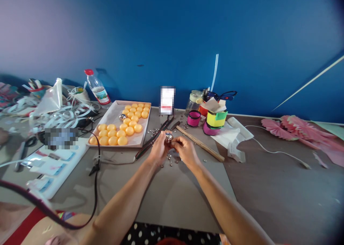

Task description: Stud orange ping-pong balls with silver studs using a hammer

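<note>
My left hand (159,147) is closed around a shiny silver ball (168,137) above the middle of the table. My right hand (185,149) has its fingers pinched together against the ball's right side; anything between those fingertips is too small to make out. Small silver studs (170,162) are scattered on the table beneath and behind both hands. To the left, a shallow white tray (107,113) holds rows of orange balls (129,130) and one silver ball (122,116). Just right of my hands lies a hammer with a wooden handle (201,144).
A soldering-iron-like cable tool (146,144) lies left of my hands. Behind stand a jar (194,101), a pink ring (194,118) and a yellow box (216,119). A bottle (97,89) and tangled white strips (70,112) are left; pink paper fans (298,128) lie right.
</note>
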Motion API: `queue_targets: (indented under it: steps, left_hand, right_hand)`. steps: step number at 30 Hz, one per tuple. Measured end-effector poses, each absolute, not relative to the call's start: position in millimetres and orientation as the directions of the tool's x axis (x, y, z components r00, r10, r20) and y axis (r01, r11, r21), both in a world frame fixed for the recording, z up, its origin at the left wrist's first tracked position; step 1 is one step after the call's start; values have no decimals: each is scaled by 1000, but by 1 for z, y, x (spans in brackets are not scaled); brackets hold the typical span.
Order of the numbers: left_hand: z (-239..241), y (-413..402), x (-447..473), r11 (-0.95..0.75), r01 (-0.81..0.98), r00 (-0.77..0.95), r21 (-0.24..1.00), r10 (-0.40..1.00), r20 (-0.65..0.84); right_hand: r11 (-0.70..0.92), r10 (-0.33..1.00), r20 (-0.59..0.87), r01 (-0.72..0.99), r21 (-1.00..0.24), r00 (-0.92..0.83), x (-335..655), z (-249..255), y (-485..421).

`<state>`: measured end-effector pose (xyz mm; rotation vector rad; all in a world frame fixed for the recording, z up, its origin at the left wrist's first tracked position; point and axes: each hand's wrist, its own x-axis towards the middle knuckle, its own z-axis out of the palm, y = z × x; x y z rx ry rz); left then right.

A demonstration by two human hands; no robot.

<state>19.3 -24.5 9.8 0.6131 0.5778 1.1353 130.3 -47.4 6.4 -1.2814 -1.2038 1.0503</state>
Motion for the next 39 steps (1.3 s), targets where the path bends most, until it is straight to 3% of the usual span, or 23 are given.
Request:
queue_targets:
  steps: [15,22,39]
  left_hand:
    - [9,-30,24,241,-609,267,755,959,-91]
    - [12,-29,23,264,-674,298,690,952,-73]
    - [15,-28,23,265,-690,254,674,960,-117]
  right_hand:
    - [26,990,28,15,-1000,137,130,4,-47]
    - [102,992,97,-60,-993,78,134,4,-48]
    - [195,976,202,97,-976,75,135,5,-49]
